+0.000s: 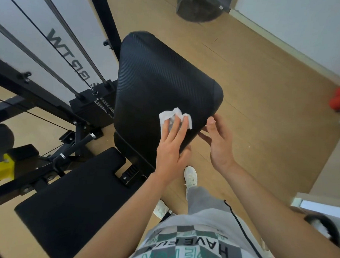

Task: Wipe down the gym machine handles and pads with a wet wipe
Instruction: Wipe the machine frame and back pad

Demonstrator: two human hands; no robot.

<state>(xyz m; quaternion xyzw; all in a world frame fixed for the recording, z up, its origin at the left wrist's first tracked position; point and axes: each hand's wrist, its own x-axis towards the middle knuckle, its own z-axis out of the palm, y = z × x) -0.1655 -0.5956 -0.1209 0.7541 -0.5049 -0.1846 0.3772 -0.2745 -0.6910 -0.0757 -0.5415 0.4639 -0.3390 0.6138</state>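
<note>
Head view is being used throughout. The wipe (167,114) is being pressed flat against the lower face of the back pad (163,79) by the left hand (171,146). Its fingers are being kept straight and slightly spread over the wipe. Nothing is being pinched, so a broad patch of wipe is being held in contact with the ribbed cover. Part of the wipe is being left bunched above the fingertips.

The right hand (220,144) is being held at the pad's right edge, thumb up and fingers lying nearly straight against the side. Judged from this, the pad is being steadied against the wiping pressure. The hand is being kept loose and unclenched.

Below and left of the pad, the seat (74,193) is being touched by neither hand. Left of the pad, the weight stack (92,108) is being partly covered by it, with the cables (57,46) running above.

The right fingertips are being partly hidden at the pad's edge, so contact behind it cannot be told. No wet streaks are being made out on the pad, so the wiped area cannot be judged. No handles are being clearly identified. The machine left of the pad is being cut off and blurred.
</note>
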